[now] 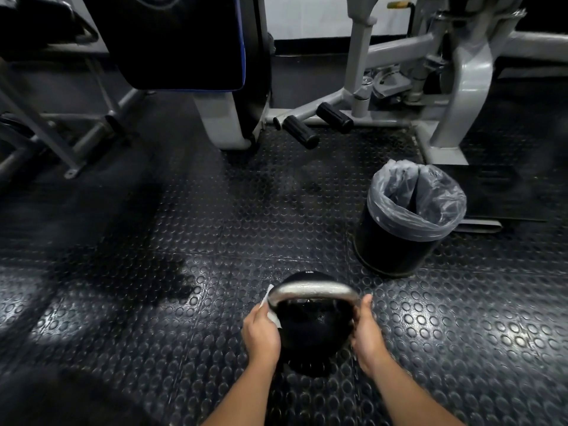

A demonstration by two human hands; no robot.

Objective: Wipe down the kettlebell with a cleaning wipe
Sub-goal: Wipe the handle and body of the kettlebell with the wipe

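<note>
A gym floor is showing here: black rubber matting [215, 241] with raised round studs is covering the ground. Grey steel weight-machine frames [467, 87] with black foam rollers [299, 131] and a padded black seat [181, 41] are standing at the back. A kettlebell [310, 327] is sitting near a lined bin [402, 219].

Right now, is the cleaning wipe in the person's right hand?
No, the white cleaning wipe is under the left hand at the left end of the kettlebell handle, while the right hand holds no wipe.
</note>
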